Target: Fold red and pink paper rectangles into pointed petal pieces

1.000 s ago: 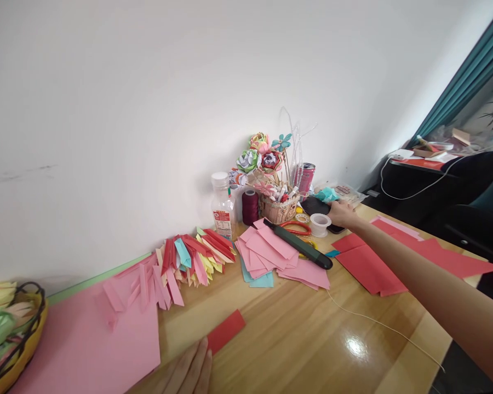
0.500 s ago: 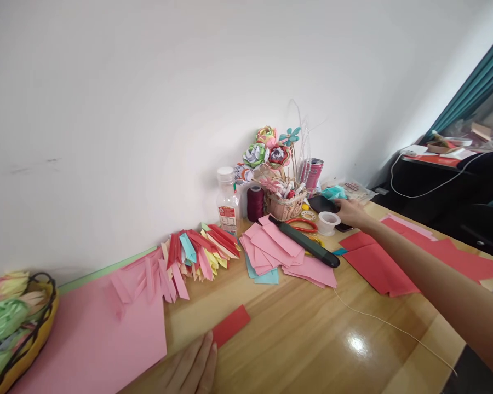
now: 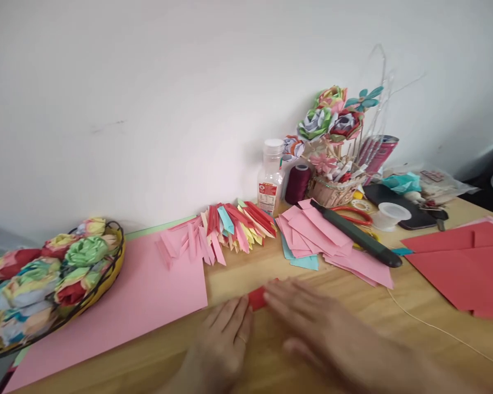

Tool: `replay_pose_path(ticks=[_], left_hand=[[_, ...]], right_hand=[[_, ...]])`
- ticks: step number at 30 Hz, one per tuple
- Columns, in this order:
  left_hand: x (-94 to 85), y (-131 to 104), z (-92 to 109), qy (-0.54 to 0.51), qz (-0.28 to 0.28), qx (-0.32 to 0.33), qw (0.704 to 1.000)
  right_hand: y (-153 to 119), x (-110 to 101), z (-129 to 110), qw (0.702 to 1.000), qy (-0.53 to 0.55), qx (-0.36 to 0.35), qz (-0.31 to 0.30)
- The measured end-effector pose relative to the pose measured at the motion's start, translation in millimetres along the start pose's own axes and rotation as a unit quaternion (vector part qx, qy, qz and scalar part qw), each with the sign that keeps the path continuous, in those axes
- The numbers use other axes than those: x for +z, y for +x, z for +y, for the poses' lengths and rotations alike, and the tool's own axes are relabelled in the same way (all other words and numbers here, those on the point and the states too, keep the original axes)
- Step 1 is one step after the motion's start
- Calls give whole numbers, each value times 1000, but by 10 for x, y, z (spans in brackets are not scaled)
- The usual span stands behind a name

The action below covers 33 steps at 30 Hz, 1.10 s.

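Observation:
A small red paper strip (image 3: 258, 297) lies on the wooden table between my two hands. My left hand (image 3: 225, 334) rests flat, its fingertips on the strip's left end and its fingers stretched out. Over the right end lie the extended fingers of my right hand (image 3: 312, 317), a little blurred, with the thumb apart. Both hands cover part of the strip, so its ends are partly hidden. Just beyond are folded paper pieces (image 3: 238, 224) in red, pink, yellow and blue, and a pile of pink paper slips (image 3: 312, 235).
A dark-handled cutter (image 3: 353, 232) lies across the slips. Behind stand a clear bottle (image 3: 270, 180), a thread spool (image 3: 298, 185) and a basket of paper flowers (image 3: 332, 189). Red sheets (image 3: 468, 268) are at right, a pink sheet (image 3: 148, 295) and a flower-filled yellow basket (image 3: 117, 268) at left.
My right hand has come back from the items at the far right onto the red strip. My left hand stays on the strip. The view has turned left.

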<state>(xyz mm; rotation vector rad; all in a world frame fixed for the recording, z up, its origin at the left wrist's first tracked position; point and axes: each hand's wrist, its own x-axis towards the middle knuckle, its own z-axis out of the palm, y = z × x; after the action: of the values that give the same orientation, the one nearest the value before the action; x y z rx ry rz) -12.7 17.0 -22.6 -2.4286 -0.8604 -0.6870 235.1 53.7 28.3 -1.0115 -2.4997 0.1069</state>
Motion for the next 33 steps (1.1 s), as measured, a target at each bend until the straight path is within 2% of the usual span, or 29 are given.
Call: replay_pose_path(ticks=[2,3,5,6,12,17,21,26,33], left_hand=[[6,2,19,-6,7,-8,1000],[10,2,30,-7,7,-12,1000],[11,0,49,-6,5,-21,1000],[7,-3,56,-3,1,-24,1000],[-78,-49,63,27,-10,-34,999],[-123,-14,102,75,-18,-45,996],[-133,-15,164,122,-15,-48,991],[-130,-112,230,161,-67,-49,983],[-179,3,97,102,17,-85,991]], right_hand=[[26,172,-301,990,29,-87,-103],[36,233,-378,983,34,-97,-152],[47,319,-413,975,36,-95,-197],[44,351,-390,975,32,-94,-198],[-52,429,-165,988,-40,-117,-91],[-155,363,10,984,-140,-104,-45],[-210,332,107,979,-175,-99,-24],[-209,363,95,982,-158,-98,-23],[-19,356,-5,999,-38,-6,-35]])
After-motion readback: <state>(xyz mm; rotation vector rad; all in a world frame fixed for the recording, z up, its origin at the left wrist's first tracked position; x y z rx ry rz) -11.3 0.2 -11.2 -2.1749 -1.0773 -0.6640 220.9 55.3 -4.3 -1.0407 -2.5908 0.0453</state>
